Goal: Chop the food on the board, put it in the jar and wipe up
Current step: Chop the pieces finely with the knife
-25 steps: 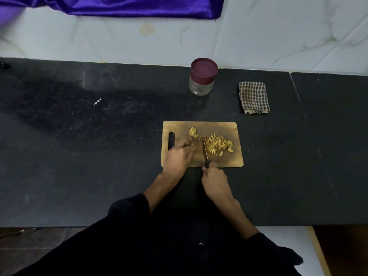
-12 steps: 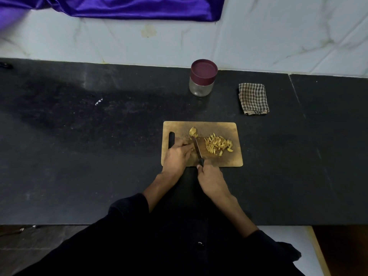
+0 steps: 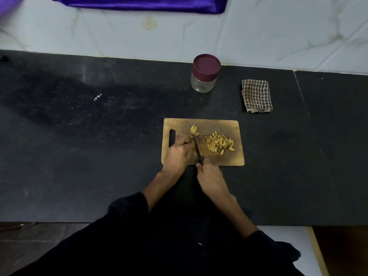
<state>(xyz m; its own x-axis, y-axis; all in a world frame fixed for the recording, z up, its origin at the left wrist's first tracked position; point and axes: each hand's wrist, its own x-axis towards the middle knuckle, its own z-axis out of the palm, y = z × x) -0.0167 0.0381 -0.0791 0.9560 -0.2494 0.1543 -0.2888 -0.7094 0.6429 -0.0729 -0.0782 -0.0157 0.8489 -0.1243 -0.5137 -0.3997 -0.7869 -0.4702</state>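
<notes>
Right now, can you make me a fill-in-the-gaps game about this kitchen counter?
1. The clear glass jar has a round maroon ____ on top.
2. The right hand grips a black-handled ____.
3. The pile of chopped yellow strips lies on the wooden ____.
4. The folded checked cloth lies to the ____ of the jar.

Missing words: lid; knife; board; right
</notes>
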